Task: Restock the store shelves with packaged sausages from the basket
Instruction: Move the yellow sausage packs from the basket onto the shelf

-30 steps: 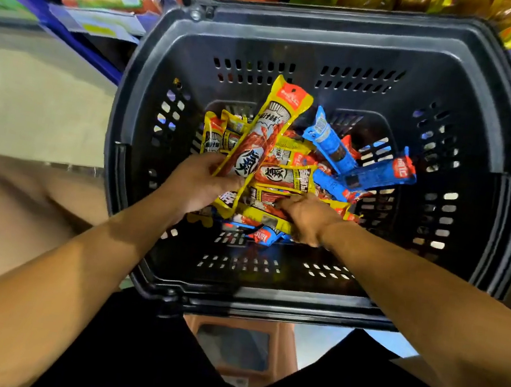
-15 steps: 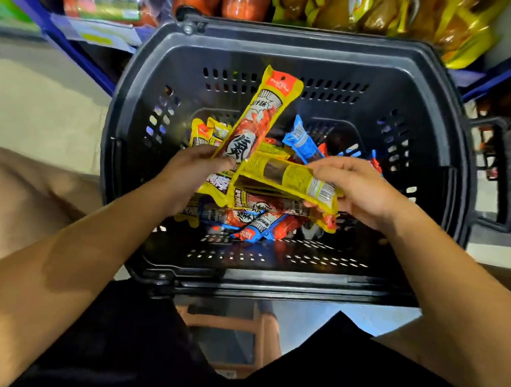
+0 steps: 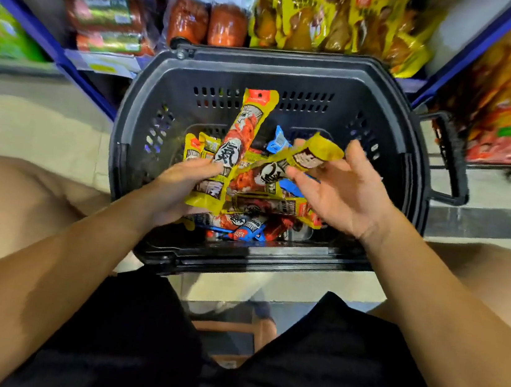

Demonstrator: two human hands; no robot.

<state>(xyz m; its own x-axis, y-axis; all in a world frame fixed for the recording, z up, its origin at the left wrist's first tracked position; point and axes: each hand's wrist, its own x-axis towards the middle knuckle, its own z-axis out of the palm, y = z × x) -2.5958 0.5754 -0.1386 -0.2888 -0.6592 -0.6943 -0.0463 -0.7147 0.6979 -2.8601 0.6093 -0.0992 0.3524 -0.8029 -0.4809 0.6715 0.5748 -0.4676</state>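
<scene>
Hands worked over the black slotted plastic basket (image 3: 410, 194): the left hand (image 3: 180, 186) gripped a long yellow-and-red sausage packet (image 3: 233, 154) standing upright, the right hand (image 3: 342, 191) pinched a second yellow sausage packet (image 3: 297, 160) slanting above the heap of yellow, red and blue packets (image 3: 250, 225). Beyond stood blue-edged shelves (image 3: 442, 75) of packaged meats

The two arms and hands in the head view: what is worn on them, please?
Nothing shows on them. Both forearms are bare, with no sleeves, and the left hand and right hand have no gloves. No watch, ring or bracelet is visible, though the picture is slightly blurred.
</scene>
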